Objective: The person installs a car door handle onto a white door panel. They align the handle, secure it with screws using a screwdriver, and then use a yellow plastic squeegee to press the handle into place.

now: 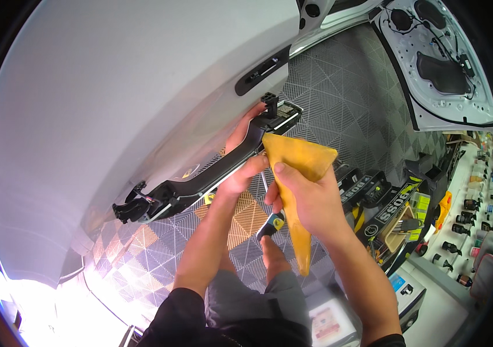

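My left hand (246, 173) is closed around a long black door handle (223, 165) with a bright strip along its edge. Mounting pieces stick out at both ends of the handle, and some of my fingers are hidden behind it. In my right hand (319, 199) a folded yellow cloth (301, 156) is gripped between thumb and fingers. Its wide upper corner lies against or just over the handle's side, and a narrow tail hangs below my hand. Between the hands a thin pale rod shows, too small to name.
A light-coloured car door panel (142, 75) fills the left, with a dark handle recess (262, 70) near its edge. Another door (443, 63) stands at the upper right, its inside exposed. Tool bins (397, 225) and a shelf with bottles (460, 228) line the right. Patterned tiles (339, 87) cover the floor.
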`<state>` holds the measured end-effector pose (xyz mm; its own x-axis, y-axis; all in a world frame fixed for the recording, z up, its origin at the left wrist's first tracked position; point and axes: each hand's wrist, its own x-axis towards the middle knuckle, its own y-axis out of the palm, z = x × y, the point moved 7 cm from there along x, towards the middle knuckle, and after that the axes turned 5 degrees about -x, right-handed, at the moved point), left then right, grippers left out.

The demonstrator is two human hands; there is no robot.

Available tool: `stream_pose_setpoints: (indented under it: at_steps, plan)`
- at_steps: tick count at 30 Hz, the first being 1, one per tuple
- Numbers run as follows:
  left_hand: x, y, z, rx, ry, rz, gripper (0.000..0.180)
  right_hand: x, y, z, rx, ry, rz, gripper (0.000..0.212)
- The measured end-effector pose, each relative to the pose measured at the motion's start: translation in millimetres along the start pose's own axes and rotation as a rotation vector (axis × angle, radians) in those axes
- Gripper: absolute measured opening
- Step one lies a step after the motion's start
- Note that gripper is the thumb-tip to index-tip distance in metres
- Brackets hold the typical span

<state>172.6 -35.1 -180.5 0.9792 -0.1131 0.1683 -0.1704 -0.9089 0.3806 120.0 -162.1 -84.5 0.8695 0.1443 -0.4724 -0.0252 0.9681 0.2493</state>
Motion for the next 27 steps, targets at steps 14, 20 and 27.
stream_pose_setpoints:
  at_steps: [14, 20, 27]
  plan:
    - [-24.8, 20.5, -16.4, -0.115, 0.265, -0.508, 0.042, -4.6, 6.6, 16.2, -0.021, 0.037, 0.045, 0.016]
    - [-29.0, 11.0, -16.4, 0.008, 0.189, -0.532, 0.044, -2.2, 4.0, 14.0, -0.003, 0.079, 0.084, 0.016]
    - [-22.7, 12.3, -28.1, 0.258, 0.375, -0.385, 0.054, -3.0, -2.7, 9.9, -0.086, 0.093, 0.142, 0.017]
